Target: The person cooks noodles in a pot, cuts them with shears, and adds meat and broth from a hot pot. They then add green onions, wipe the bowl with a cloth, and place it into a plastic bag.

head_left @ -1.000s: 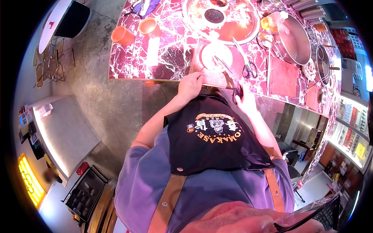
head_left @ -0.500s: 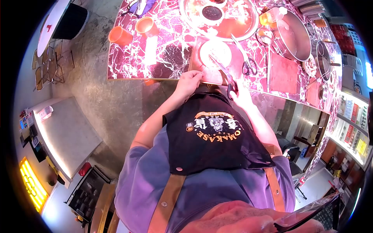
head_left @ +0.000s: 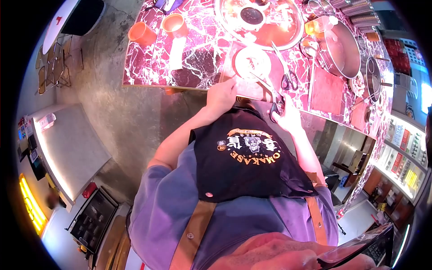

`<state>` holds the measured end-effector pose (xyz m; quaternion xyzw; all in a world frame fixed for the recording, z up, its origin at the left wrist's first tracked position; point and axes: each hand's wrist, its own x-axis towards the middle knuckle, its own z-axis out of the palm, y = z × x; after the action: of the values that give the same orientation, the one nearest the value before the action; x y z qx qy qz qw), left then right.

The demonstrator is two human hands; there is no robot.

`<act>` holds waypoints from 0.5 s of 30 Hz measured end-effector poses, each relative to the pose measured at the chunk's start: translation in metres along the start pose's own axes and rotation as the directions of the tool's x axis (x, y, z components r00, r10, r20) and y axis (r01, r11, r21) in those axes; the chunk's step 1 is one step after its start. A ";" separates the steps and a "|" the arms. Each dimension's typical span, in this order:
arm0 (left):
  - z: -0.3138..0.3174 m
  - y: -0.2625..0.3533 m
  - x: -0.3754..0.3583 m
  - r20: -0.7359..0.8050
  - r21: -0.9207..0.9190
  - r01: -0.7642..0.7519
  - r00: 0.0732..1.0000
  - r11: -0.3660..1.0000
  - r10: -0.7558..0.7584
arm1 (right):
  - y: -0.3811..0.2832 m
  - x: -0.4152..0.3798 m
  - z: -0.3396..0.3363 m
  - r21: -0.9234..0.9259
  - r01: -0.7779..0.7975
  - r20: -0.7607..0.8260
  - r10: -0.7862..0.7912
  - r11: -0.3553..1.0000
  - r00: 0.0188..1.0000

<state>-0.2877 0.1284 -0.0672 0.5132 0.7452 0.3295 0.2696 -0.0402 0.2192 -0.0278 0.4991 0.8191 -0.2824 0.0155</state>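
My right hand [head_left: 288, 116] grips scissors [head_left: 274, 110] by their dark handles at the table's front edge. The blades point up and left, toward a white plate [head_left: 238, 67] with food on it. The plate rests on a flat board or tray [head_left: 228, 60]. My left hand [head_left: 221, 96] is at the near left corner of that board, fingers pressed together. Whatever they may hold is too small to make out. Another pair of scissors [head_left: 289, 80] lies on the table right of the plate.
Beyond the plate sits a wide round pan [head_left: 294, 38] with reddish contents and a dark bowl [head_left: 252, 15]. A large metal pot [head_left: 346, 54], a ladle [head_left: 309, 47] and a reddish board [head_left: 326, 92] are at the right. Two orange cups [head_left: 142, 34] and a paper strip [head_left: 177, 53] are at the left.
The view has shifted slightly. My left hand has turned, with its back now more toward me. The scissors in my right hand have moved slightly right and down.
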 end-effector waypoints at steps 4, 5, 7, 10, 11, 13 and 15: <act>0.014 -0.001 0.004 0.052 0.016 -0.007 0.999 1.000 0.006 | -0.016 0.016 0.015 0.070 0.014 -0.040 -0.012 0.997 0.999; 0.017 -0.002 0.004 0.013 -0.092 -0.041 0.999 0.995 0.042 | -0.011 0.018 0.023 0.072 0.052 -0.089 -0.046 0.996 0.995; 0.017 -0.003 0.006 -0.032 -0.200 -0.076 0.997 0.977 0.071 | -0.012 0.018 0.026 0.064 0.062 -0.110 -0.054 0.996 0.992; 0.011 -0.004 0.009 -0.033 -0.348 -0.052 0.999 0.936 0.044 | -0.002 0.017 0.034 0.050 0.103 -0.136 -0.096 0.993 0.986; 0.009 -0.005 0.009 0.035 -0.367 0.010 0.999 0.930 0.003 | 0.004 0.017 0.036 0.045 0.141 -0.143 -0.133 0.989 0.981; 0.008 -0.008 0.009 0.100 -0.383 0.073 0.994 0.921 -0.037 | 0.011 0.015 0.036 0.040 0.109 -0.091 -0.105 0.993 0.990; 0.014 -0.014 0.008 0.014 -0.355 -0.063 0.997 0.933 0.072 | 0.014 0.012 0.031 0.031 0.078 -0.039 -0.077 0.996 0.996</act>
<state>-0.2886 0.1354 -0.0874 0.4860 0.6518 0.4604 0.3564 -0.0428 0.2186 -0.0640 0.4725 0.8332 -0.2867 -0.0193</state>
